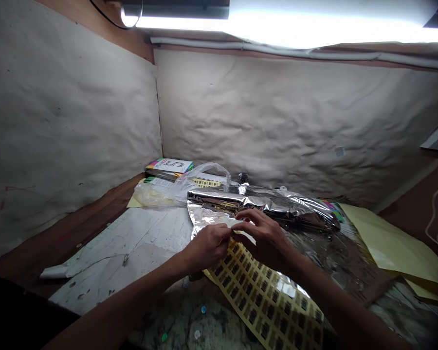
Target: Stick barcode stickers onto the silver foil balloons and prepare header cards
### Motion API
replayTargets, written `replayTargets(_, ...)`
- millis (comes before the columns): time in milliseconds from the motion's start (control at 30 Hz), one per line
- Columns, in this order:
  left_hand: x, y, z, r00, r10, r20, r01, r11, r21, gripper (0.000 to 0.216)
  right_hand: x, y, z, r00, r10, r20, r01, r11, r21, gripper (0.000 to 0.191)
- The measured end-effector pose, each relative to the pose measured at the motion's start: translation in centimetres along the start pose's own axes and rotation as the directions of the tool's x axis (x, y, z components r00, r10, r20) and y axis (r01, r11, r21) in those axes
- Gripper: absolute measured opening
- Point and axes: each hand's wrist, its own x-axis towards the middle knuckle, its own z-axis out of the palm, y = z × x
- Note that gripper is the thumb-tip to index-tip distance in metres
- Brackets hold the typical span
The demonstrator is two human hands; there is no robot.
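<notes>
My left hand (208, 248) and my right hand (264, 238) meet fingertip to fingertip over a yellow sticker sheet (263, 296) printed with rows of small dark labels. The fingers pinch together at the sheet's top edge, on something too small to make out. Just behind the hands lies a crumpled silver foil bag (273, 206), shiny and partly folded. The sticker sheet lies on the foil and on the worn white work surface (138, 243).
A clear plastic bag (171, 190) and a stack of colourful packets (170, 167) sit at the back left. Yellow paper sheets (390, 243) lie at the right. Paper-covered walls enclose the bench; a bright lamp (295, 24) hangs overhead. A white cable (436, 214) dangles far right.
</notes>
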Motion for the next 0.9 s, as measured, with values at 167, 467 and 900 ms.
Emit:
replayTargets(167, 0.3, -0.7, -0.5, 0.987, -0.142, 0.078, 0.159, 0.947, -0.279, 0.036, 0.1, -0.4, -1.4, 0.997, 0.018, -0.078, -0.016, 0.999, 0.032, 0.013)
replayTargets(467, 0.7, -6.5, -8.0, 0.793, -0.502, 0.345, 0.606, 0.600, -0.522, 0.024, -4.1, 0.7, -3.9, 0.798, 0.501, 0.335, -0.572, 0.454, 0.683, 0.023)
replayTargets(900, 0.7, -2.9, -3.5, 0.876, -0.126, 0.465, 0.227, 0.959, -0.168, 0.021, -9.2, -0.6, 1.4, 0.656, 0.603, 0.454, -0.720, 0.318, 0.617, 0.015)
